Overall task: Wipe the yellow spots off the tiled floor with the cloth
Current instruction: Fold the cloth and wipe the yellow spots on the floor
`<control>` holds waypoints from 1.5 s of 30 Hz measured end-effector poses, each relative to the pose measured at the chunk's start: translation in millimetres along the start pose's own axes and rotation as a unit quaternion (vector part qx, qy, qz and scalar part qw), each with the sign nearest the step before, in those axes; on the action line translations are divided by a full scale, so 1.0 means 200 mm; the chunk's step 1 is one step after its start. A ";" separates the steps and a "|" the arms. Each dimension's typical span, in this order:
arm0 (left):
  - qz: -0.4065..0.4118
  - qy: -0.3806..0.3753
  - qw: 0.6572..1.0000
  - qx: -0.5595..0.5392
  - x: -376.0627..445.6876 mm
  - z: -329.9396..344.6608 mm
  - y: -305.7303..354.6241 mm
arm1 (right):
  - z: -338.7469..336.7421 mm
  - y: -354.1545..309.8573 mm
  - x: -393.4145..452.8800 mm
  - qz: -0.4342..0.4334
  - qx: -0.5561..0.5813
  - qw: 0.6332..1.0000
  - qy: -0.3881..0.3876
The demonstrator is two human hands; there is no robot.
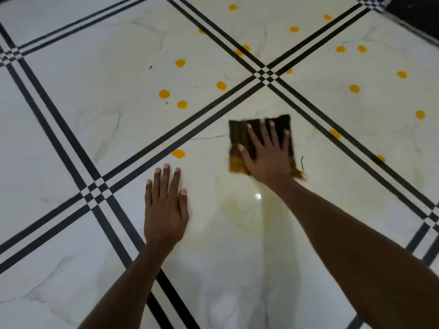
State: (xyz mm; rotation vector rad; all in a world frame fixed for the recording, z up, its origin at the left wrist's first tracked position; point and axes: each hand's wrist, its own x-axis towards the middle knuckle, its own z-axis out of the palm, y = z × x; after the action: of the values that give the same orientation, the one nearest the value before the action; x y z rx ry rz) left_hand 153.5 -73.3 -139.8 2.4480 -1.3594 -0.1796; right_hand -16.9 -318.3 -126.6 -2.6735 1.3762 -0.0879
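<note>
Dark folded cloth (pixel 240 141) lying flat on the white tiled floor (pixel 95 110), roughly square with no clear long axis, right hand (pixel 268 155) pressing it with fingers spread, left hand (pixel 166 205) flat and empty beside, yellow spots (pixel 164 94) beyond.

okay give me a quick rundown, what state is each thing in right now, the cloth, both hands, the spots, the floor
cloth: folded flat on the tile, stained yellow at its near edge.
right hand: spread open, pressing on the cloth.
left hand: flat on the floor, holding nothing.
yellow spots: many unwiped, mostly beyond the cloth.
tiled floor: faint yellow smear nearer than the cloth.
</note>
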 end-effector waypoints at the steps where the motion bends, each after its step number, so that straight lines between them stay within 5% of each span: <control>1: 0.004 -0.001 1.000 -0.002 0.00 0.01 -0.01 | 0.02 -0.12 0.10 -0.006 0.004 1.000 -0.003; 5: -0.003 0.007 0.997 -0.076 0.00 0.00 -0.03 | 0.08 -0.45 -0.04 -0.200 0.012 0.980 -0.008; 8: -0.053 0.021 0.993 -0.108 0.06 -0.06 -0.11 | 0.03 -0.25 -0.33 -0.276 0.002 0.960 -0.044; 12: -0.090 0.031 0.995 0.021 0.11 -0.07 -0.20 | -0.01 0.02 -0.10 -0.164 -0.002 0.986 -0.026; 16: -0.083 0.045 0.995 0.015 0.12 -0.05 -0.20 | 0.05 -0.30 0.36 -0.064 0.012 0.998 -0.001; 20: -0.085 0.037 0.996 0.009 0.13 -0.06 -0.22 | 0.14 -0.73 0.18 -0.262 0.002 0.964 0.035; 25: -0.080 0.025 0.996 -0.006 0.12 -0.09 -0.20 | 0.01 -0.30 -0.27 -0.393 -0.026 0.915 -0.088; 28: -0.090 0.022 0.996 -0.001 0.12 -0.08 -0.20 | -0.01 -0.04 -0.05 -0.275 -0.029 0.960 -0.051; 30: -0.089 0.018 0.996 -0.002 0.13 -0.08 -0.20 | -0.01 -0.15 0.16 -0.129 -0.008 0.991 -0.027; 32: -0.088 0.018 0.996 0.000 0.12 -0.07 -0.20 | 0.04 -0.41 0.27 -0.082 -0.009 0.997 -0.013; 35: -0.083 0.018 0.996 0.003 0.13 -0.07 -0.21 | 0.11 -0.74 0.09 -0.245 -0.019 0.969 -0.006; 38: -0.074 0.012 0.997 0.000 0.13 -0.09 -0.22 | 0.08 -0.64 -0.23 -0.332 -0.007 0.942 -0.047; 40: -0.080 0.016 0.997 0.000 0.12 -0.09 -0.22 | 0.05 -0.37 -0.34 -0.258 -0.006 0.965 -0.048; 42: -0.088 0.020 0.996 0.001 0.12 -0.08 -0.21 | -0.01 -0.12 -0.47 -0.094 -0.006 0.995 -0.021; 44: -0.088 0.021 0.996 0.006 0.12 -0.07 -0.20 | -0.02 -0.15 -0.68 0.015 -0.005 1.000 -0.007; 45: -0.085 0.021 0.996 0.009 0.12 -0.08 -0.20 | -0.01 -0.27 -0.78 -0.005 -0.002 1.000 -0.011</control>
State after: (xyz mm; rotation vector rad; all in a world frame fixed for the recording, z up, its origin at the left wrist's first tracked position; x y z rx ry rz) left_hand 203.3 -70.8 -138.3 2.5662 -1.1407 -0.1548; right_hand -65.5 -160.6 -115.3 -2.6777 1.3574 -0.0579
